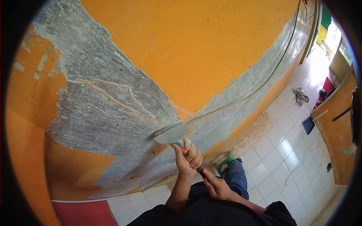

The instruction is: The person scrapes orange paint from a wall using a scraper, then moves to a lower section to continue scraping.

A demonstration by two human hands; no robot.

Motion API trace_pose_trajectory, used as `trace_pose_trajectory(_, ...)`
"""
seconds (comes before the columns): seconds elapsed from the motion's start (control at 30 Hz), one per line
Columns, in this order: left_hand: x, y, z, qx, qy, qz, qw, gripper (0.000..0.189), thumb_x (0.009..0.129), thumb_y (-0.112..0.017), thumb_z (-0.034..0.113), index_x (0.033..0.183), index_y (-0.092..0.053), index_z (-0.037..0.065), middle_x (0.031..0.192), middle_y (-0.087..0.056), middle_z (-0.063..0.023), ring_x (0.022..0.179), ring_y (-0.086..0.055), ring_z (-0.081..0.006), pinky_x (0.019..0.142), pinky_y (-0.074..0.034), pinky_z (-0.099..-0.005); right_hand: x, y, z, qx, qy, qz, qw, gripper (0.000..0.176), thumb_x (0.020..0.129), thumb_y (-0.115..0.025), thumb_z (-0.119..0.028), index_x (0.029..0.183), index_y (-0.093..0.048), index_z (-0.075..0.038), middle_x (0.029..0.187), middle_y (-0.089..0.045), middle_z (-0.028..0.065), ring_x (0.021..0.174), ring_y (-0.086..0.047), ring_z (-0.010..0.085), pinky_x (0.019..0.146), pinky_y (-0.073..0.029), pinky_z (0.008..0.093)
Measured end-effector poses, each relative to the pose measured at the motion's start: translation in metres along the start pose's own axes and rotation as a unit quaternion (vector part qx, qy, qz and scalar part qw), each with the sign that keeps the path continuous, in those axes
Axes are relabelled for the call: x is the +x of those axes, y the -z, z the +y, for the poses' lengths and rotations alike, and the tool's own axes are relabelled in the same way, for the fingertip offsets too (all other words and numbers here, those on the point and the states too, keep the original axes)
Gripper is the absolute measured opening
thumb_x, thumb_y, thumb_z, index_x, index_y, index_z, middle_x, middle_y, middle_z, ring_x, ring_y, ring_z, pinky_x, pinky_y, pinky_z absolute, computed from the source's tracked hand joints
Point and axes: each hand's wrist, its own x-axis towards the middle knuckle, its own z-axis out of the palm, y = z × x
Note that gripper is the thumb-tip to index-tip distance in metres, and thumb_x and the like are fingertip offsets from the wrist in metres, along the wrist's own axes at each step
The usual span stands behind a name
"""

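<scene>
Across most of the view spreads an orange wall (196,49). A broad grey patch (105,113) of bare, white-streaked plaster runs over it from the upper left to the lower right. A white tiled floor (279,158) lies to the right and below, and a drift of paint dust (252,130) sits along the foot of the wall. An orange partition (337,132) stands at the far right, and a red strip (83,213) shows at the bottom left. A thin cable (264,84) follows the grey patch up towards the top right corner.

The person's jeans leg (235,177) stretches out over the tiles, with a small green object (225,160) just beside it at the wall. Farther off on the floor are a crumpled cloth (300,96) and a dark flat thing (308,125).

The scraper (177,137) is near the middle of the view. Its wide metal blade (171,133) is pressed flat against the grey patch, at the edge of a leftover fleck of orange paint. The left hand (186,156) has its fingers closed tight around the scraper's neck, just below the blade. The right hand (217,186) sits lower, its fingers wrapped around the end of the black and orange handle (201,172).
</scene>
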Motion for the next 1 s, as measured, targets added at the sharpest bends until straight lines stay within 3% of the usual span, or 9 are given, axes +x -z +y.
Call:
trace_pose_trajectory(0.1,0.001,-0.005,0.002,0.002,-0.003,-0.003,1.000,0.050,0.094,-0.026,0.059,0.085,-0.043,0.012,0.048,-0.029,0.0041,0.031,-0.022,-0.0055,0.027,-0.020,-0.0209,0.000,0.003,-0.004,0.013,-0.042,-0.030,0.999,0.058,0.091,-0.050,-0.008,0.144,-0.026,-0.010,0.104,-0.062,0.0214,0.089,-0.064,0.0367,0.078,-0.051,0.0381)
trace_pose_trajectory(0.3,0.004,-0.002,0.001,-0.021,0.003,-0.017,1.000,0.051,0.093,-0.027,0.059,0.085,-0.043,0.012,0.049,-0.030,0.0040,0.032,-0.022,-0.0056,0.027,-0.021,-0.0211,0.003,0.004,-0.002,0.000,0.009,0.005,1.000,0.059,0.091,-0.051,-0.008,0.144,-0.026,-0.010,0.102,-0.062,0.0217,0.086,-0.064,0.0366,0.076,-0.052,0.0382)
trace_pose_trajectory(0.4,0.005,-0.007,0.001,-0.010,-0.010,-0.003,1.000,0.051,0.094,-0.027,0.059,0.085,-0.043,0.012,0.049,-0.030,0.0039,0.032,-0.022,-0.0058,0.028,-0.021,-0.0212,0.004,0.009,-0.005,-0.008,-0.034,-0.037,0.999,0.059,0.091,-0.052,-0.007,0.144,-0.027,-0.010,0.100,-0.062,0.0218,0.084,-0.065,0.0360,0.073,-0.052,0.0376)
trace_pose_trajectory(0.5,0.007,-0.004,0.003,-0.022,0.004,-0.021,1.000,0.050,0.094,-0.027,0.059,0.085,-0.043,0.012,0.049,-0.029,0.0038,0.032,-0.022,-0.0060,0.028,-0.020,-0.0214,0.005,0.003,0.001,-0.008,0.026,0.018,0.999,0.059,0.090,-0.053,-0.007,0.144,-0.027,-0.011,0.098,-0.062,0.0211,0.083,-0.065,0.0351,0.072,-0.053,0.0369)
trace_pose_trajectory(0.8,0.001,-0.006,-0.006,-0.028,-0.001,0.008,1.000,0.049,0.094,-0.029,0.058,0.085,-0.043,0.012,0.048,-0.028,0.0038,0.032,-0.021,-0.0060,0.028,-0.020,-0.0217,-0.001,0.014,-0.004,0.007,-0.001,-0.004,1.000,0.057,0.091,-0.051,-0.008,0.144,-0.028,-0.011,0.098,-0.062,0.0212,0.084,-0.065,0.0356,0.075,-0.052,0.0383)
trace_pose_trajectory(0.87,0.002,-0.013,-0.001,0.004,-0.006,0.029,1.000,0.049,0.094,-0.028,0.058,0.085,-0.044,0.012,0.048,-0.029,0.0041,0.032,-0.021,-0.0059,0.028,-0.020,-0.0214,0.000,0.014,-0.008,0.018,-0.043,-0.028,0.999,0.057,0.092,-0.051,-0.009,0.144,-0.028,-0.010,0.103,-0.062,0.0217,0.088,-0.065,0.0352,0.079,-0.051,0.0377)
trace_pose_trajectory(1.0,0.004,-0.011,-0.003,-0.010,-0.007,0.005,1.000,0.050,0.094,-0.027,0.059,0.085,-0.045,0.013,0.048,-0.029,0.0042,0.032,-0.021,-0.0059,0.028,-0.020,-0.0212,0.002,0.014,-0.003,0.013,-0.026,-0.021,0.999,0.057,0.091,-0.051,-0.008,0.143,-0.028,-0.010,0.104,-0.062,0.0219,0.090,-0.064,0.0350,0.079,-0.051,0.0370)
